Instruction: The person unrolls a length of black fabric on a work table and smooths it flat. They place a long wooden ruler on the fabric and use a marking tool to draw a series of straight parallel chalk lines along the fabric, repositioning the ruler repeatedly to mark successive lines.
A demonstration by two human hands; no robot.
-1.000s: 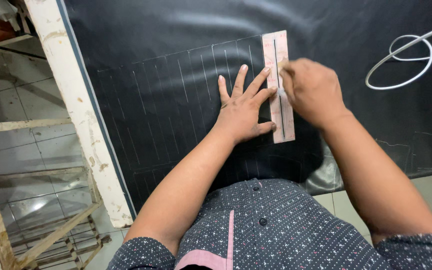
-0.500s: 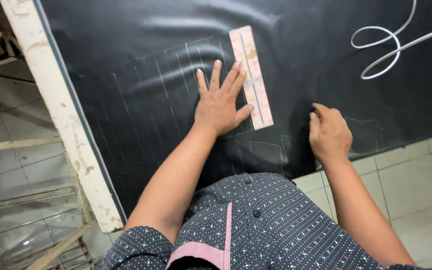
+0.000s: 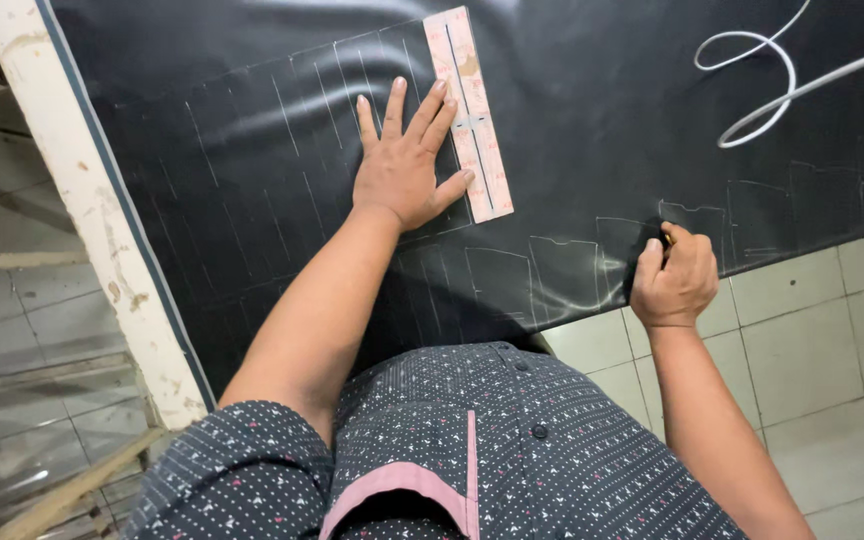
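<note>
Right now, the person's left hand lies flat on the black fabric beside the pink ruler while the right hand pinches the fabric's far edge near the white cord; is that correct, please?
Not quite. In the head view the left hand does lie flat on the black fabric beside the pink ruler, but the right hand grips the fabric's near edge, by the tiled floor, well away from the white cord.

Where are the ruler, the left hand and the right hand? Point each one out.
ruler (image 3: pixel 479 130), head view, middle of the pink strip.
left hand (image 3: pixel 402 165), head view, back of the hand, flat on the black cloth.
right hand (image 3: pixel 674 280), head view, knuckles at the cloth's edge.
</note>
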